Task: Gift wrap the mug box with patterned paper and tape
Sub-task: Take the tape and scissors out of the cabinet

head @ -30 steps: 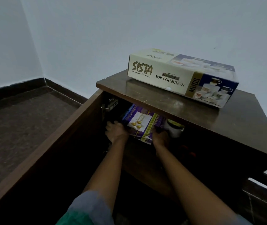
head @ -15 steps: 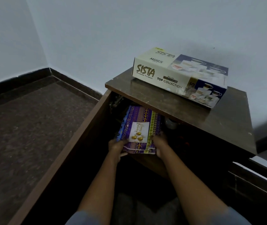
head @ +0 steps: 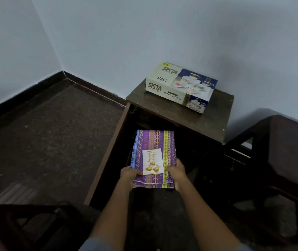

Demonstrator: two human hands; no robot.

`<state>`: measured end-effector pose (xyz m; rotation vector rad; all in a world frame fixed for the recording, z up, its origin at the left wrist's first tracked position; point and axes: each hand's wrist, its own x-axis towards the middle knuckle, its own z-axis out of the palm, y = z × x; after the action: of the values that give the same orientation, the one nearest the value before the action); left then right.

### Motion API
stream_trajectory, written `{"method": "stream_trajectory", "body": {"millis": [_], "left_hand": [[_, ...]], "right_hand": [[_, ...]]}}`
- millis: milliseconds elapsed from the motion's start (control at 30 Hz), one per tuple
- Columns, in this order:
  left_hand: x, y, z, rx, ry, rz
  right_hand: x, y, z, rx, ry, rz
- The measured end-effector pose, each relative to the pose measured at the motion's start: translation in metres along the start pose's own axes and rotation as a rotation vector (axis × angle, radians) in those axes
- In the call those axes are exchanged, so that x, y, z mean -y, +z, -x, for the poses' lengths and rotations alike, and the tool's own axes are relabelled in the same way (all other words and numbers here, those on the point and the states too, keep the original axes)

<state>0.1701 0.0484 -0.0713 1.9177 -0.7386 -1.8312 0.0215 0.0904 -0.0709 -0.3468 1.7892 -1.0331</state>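
The left hand held the near left corner of the folded patterned paper, with the thumb on top and the other fingers tucked under. The right hand held the near right edge the same way. Two hands were used most likely because the folded paper was wide and floppy, and one hand would have let it sag or slide open.

The paper was purple with yellow and blue stripes. It was held flat, out in front of the open dark cabinet, in the air and not resting on anything. A small white card with gold balls on it lay on top of the paper. The left thumb sat right beside the card's corner, maybe to stop it slipping off, though that was hard to be sure of.

Farther away, the mug box lay flat on the table, near the wall and well apart from the hands. It was bare, with no paper on it yet. It was probably put there so the top was free and ready for wrapping.

No tape could be seen. A dark wooden piece of furniture stood to the right, and the dark floor spread out to the left
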Motion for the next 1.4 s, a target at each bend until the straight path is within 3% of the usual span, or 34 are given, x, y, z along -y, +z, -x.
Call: {"method": "stream_trajectory", "body": {"millis": [233, 400, 667, 933, 1133, 1333, 1400], "left_hand": [[-0.043, 0.002, 0.089, 0.028, 0.087, -0.028], [-0.074, 0.041, 0.117, 0.079, 0.185, -0.055], [-0.072, 0.193, 0.128, 0.276, 0.261, -0.107], [-0.053, 0.376, 0.142, 0.438, 0.255, -0.208], [-0.036, 0.444, 0.138, 0.424, 0.303, -0.359], [-0.025, 0.451, 0.131, 0.351, 0.529, -0.726], [-0.024, 0.448, 0.133, 0.309, 0.579, -0.809]], "right_hand": [[0.054, -0.032, 0.069, -0.033, -0.045, -0.072], [0.091, -0.075, 0.077, -0.115, -0.111, -0.089], [0.097, -0.220, 0.049, -0.348, -0.222, -0.158], [0.090, -0.388, 0.006, -0.575, -0.177, -0.154], [0.069, -0.448, -0.025, -0.637, -0.073, -0.152], [0.054, -0.455, -0.038, -0.671, 0.049, -0.122], [0.057, -0.451, -0.035, -0.768, 0.090, -0.017]]}}
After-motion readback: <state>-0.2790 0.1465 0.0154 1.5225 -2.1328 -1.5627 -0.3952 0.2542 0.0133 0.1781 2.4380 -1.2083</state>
